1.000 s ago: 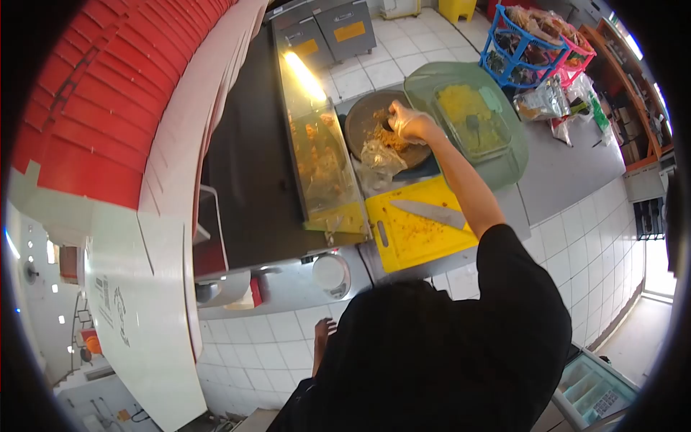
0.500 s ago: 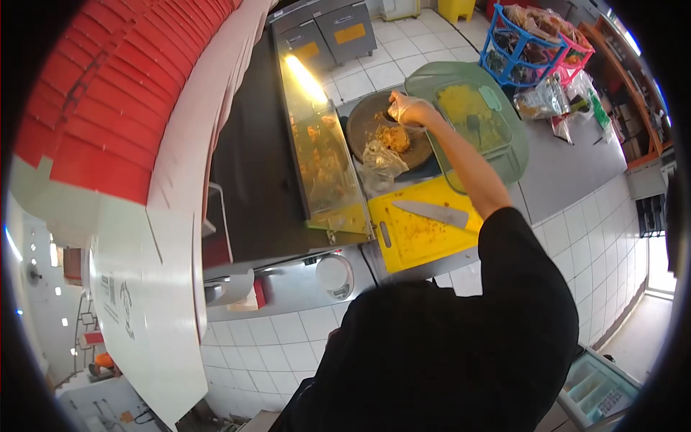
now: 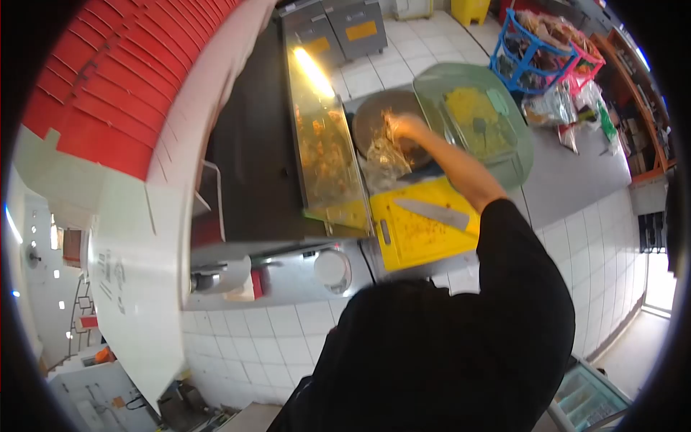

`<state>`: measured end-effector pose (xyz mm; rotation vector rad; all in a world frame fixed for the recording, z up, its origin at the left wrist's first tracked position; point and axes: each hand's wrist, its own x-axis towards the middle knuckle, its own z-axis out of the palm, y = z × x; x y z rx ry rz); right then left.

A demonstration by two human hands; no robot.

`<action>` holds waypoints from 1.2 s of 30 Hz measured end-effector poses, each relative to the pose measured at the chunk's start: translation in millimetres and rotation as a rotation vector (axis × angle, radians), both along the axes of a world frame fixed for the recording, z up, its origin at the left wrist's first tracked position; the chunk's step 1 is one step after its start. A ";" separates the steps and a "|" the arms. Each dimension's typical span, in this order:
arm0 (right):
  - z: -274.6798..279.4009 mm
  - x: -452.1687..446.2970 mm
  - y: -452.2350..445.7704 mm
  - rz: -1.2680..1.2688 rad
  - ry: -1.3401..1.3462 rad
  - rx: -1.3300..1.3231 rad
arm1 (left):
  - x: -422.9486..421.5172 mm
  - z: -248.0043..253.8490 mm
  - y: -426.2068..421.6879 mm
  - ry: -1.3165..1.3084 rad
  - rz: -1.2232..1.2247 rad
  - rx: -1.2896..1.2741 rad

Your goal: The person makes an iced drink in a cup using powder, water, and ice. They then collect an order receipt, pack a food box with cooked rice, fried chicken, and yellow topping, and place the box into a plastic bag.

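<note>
My right hand [image 3: 409, 128], in a clear plastic glove, is over the round brown chopping board [image 3: 372, 115]. It is at a heap of chopped orange-brown food [image 3: 389, 147], and motion blur smears its fingers. Crumpled clear plastic [image 3: 384, 171] lies at the board's near edge, against the food. Nearer to me, a large knife [image 3: 432, 212] rests on a yellow cutting board [image 3: 414, 241] with crumbs on it. Right of the round board stands a green translucent tub [image 3: 520, 155] with yellow food and a dark utensil inside. My left hand is out of sight.
A lit glass display case [image 3: 327, 155] with food pieces stands left of the boards. Red stacked cartons [image 3: 122, 79] and a white panel [image 3: 137, 266] fill the left side. Blue [image 3: 525, 61] and pink [image 3: 586, 68] baskets with bags stand at the far right.
My right hand has moved down and toward me, from the far right part of the round board to the chopped food. The whole view has shifted slightly.
</note>
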<state>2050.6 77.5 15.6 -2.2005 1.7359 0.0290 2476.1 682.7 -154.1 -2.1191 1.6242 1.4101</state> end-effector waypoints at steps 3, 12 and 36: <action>122.3 -0.1 23.7 0.030 0.082 0.274 | -1.3 -0.6 2.1 -0.005 0.001 0.012; 7.7 -29.0 -14.2 0.508 0.465 0.065 | -7.5 0.0 2.2 -0.018 -0.025 0.029; 42.3 -16.3 2.0 0.237 0.315 0.258 | -5.1 -9.2 -11.2 -0.081 -0.178 0.055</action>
